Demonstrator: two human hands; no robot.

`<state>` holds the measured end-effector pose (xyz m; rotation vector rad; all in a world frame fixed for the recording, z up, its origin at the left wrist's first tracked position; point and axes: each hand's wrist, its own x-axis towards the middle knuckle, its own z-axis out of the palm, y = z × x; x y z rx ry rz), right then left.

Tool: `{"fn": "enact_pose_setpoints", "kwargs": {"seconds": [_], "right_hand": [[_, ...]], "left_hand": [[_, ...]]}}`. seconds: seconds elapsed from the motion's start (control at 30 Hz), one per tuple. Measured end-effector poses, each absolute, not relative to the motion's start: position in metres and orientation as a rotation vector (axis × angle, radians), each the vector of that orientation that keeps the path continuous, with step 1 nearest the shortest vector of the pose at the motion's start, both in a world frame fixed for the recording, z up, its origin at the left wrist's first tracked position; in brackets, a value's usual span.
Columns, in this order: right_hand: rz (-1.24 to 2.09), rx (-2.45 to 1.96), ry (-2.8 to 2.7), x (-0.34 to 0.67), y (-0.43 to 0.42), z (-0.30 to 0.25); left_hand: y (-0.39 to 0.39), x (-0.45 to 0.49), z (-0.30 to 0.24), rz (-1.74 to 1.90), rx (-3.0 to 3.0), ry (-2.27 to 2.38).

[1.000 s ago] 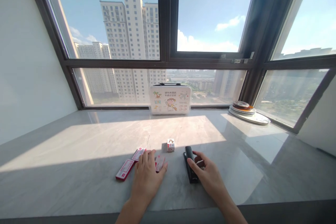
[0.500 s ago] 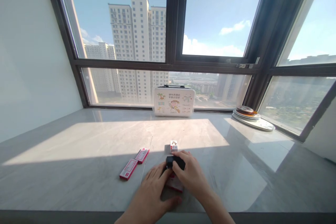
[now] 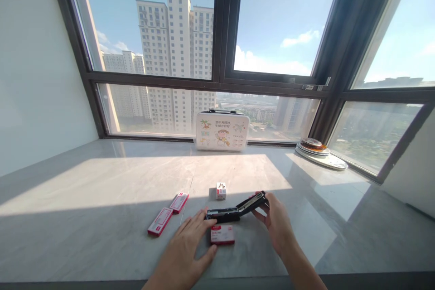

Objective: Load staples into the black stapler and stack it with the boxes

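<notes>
A black stapler lies spread open on the counter, its long magazine channel showing and its upper arm swung up to the right. My right hand grips the raised end of that arm. My left hand rests with fingers stretched out, the fingertips touching the stapler's left end. Just in front of the stapler, beside my left thumb, sits a red and white staple box. Beyond the stapler stands a small white box with red print.
Two flat red and white boxes, one nearer and one farther, lie to the left. A white printed case stands against the window. Stacked plates sit at the back right corner, by the dark window frame.
The stapler has been opened out, its upper arm swung to the right by my right hand. My left hand has shifted slightly left, uncovering the near staple box.
</notes>
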<state>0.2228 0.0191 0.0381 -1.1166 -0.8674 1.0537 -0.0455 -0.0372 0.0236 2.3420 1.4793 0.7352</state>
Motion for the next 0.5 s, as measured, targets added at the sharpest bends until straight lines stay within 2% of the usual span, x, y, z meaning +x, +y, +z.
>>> {"fn": "enact_pose_setpoints", "kwargs": {"seconds": [0.1,0.2,0.37,0.5], "right_hand": [[1.104,-1.399,-0.943,0.256,0.006,0.023],[1.063,-1.605,-1.286,0.251,-0.012,0.020],[0.686,-1.568,-1.809,0.188,-0.030,0.027],[0.643,-1.588,-1.829,0.179,-0.024,0.020]], "left_hand": [[-0.034,-0.047,0.023,0.739,2.272,1.488],[-0.031,-0.045,0.023,0.732,2.225,1.512],[-0.029,-0.042,0.027,0.776,2.194,1.497],[-0.029,-0.050,0.030,0.763,2.101,1.483]]}}
